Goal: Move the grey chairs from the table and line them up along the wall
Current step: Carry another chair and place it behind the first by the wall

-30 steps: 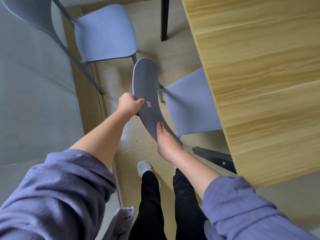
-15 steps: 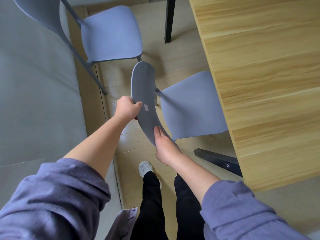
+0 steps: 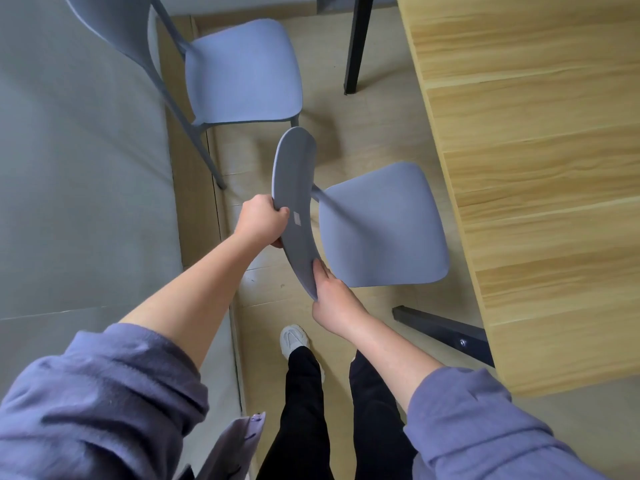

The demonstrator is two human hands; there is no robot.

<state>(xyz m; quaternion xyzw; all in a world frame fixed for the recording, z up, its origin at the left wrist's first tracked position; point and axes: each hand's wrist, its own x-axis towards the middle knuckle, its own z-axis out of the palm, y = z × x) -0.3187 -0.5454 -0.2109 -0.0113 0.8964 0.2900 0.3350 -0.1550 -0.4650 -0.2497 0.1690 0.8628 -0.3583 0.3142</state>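
Note:
A grey chair point(image 3: 381, 226) stands between me and the wooden table point(image 3: 540, 174), its seat clear of the table's edge. My left hand point(image 3: 261, 221) grips the left edge of its curved backrest. My right hand point(image 3: 334, 301) holds the backrest's near lower end. A second grey chair point(image 3: 242, 71) stands farther off with its back against the grey wall point(image 3: 79, 174) on the left.
The table's black legs point(image 3: 355, 46) stand at the far end, with a second table leg point(image 3: 446, 332) near my feet. A narrow strip of beige floor point(image 3: 273, 296) runs between wall and table. My white shoe point(image 3: 294, 337) is below the chair.
The held chair has slid out from under the table's edge toward the wall, showing its whole seat. Both hands kept their grip on the backrest.

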